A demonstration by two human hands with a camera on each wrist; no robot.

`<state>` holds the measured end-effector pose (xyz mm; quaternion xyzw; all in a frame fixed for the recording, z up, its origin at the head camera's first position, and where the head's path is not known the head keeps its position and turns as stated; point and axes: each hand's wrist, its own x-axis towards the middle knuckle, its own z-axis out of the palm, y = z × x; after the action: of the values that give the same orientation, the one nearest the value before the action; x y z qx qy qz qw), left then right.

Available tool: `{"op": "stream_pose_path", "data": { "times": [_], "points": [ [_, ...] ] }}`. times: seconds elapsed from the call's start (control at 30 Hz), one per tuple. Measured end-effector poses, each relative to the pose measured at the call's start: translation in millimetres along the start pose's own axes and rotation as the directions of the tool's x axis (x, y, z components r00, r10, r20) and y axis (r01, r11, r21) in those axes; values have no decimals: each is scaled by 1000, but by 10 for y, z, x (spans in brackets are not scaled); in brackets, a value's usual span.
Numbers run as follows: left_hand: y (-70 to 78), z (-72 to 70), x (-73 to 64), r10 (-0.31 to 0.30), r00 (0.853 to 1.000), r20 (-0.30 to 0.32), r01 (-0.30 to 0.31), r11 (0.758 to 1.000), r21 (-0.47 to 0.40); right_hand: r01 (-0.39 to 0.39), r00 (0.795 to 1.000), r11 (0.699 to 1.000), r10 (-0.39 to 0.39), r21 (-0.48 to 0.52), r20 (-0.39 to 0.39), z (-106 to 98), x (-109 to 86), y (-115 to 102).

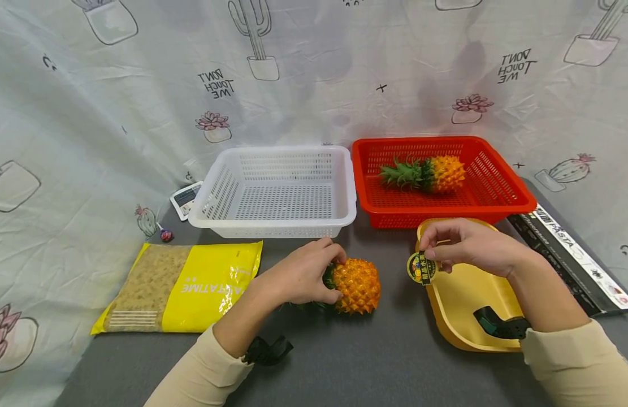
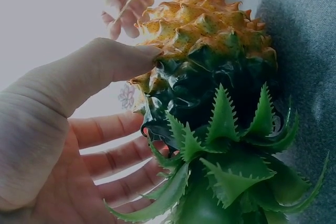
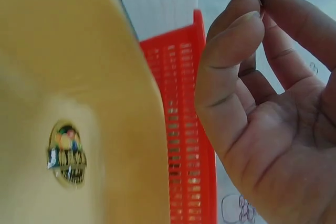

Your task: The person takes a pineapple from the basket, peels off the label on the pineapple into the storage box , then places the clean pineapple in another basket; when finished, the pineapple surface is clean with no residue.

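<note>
A toy-like orange pineapple (image 1: 358, 286) lies on the grey table in the head view, its green leaves pointing left. My left hand (image 1: 306, 272) grips it near the leaf end. In the left wrist view the thumb (image 2: 113, 64) presses on the fruit's bumpy skin, with the other fingers on the far side, partly behind the leaves (image 2: 231, 177). Over the yellow container (image 1: 441, 328), my right hand (image 1: 463, 247) pinches a small round black-and-yellow sticker (image 1: 421, 268) between thumb and fingertips. A similar oval label (image 3: 66, 153) shows on the container in the right wrist view.
A white basket (image 1: 273, 223) stands at the back beside a red basket (image 1: 446, 217) with a second pineapple (image 1: 446, 173) in it. The yellow pasta bag (image 1: 212, 288) lies at left, near a lollipop (image 1: 165, 234) and a card (image 1: 185, 199). A long pasta box (image 1: 573, 257) lies at right.
</note>
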<state>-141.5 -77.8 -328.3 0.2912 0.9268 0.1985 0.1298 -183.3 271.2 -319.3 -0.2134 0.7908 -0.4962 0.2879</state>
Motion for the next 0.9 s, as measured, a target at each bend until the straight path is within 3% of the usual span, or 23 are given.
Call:
{"op": "stream_pose_path", "data": {
  "times": [0.27, 0.5, 0.67, 0.9],
  "points": [
    [-2, -5, -2, -1, 1000, -1, 1, 1000, -6, -3, 1000, 1000, 3, 25, -7, -145, -101, 158],
    [-25, -1, 4, 2, 1000, 0, -2, 1000, -13, -36, 999, 999, 35, -32, -41, -326, -185, 289],
    [-36, -7, 10, -1, 1000, 4, 1, 1000, -27, -125, 989, 991, 120, -48, -88, -461, -239, 377],
    [-47, -6, 23, -14, 1000, 9, 15, 999, -43, -258, 954, 961, 238, -97, -184, -554, -243, 474]
  ]
}}
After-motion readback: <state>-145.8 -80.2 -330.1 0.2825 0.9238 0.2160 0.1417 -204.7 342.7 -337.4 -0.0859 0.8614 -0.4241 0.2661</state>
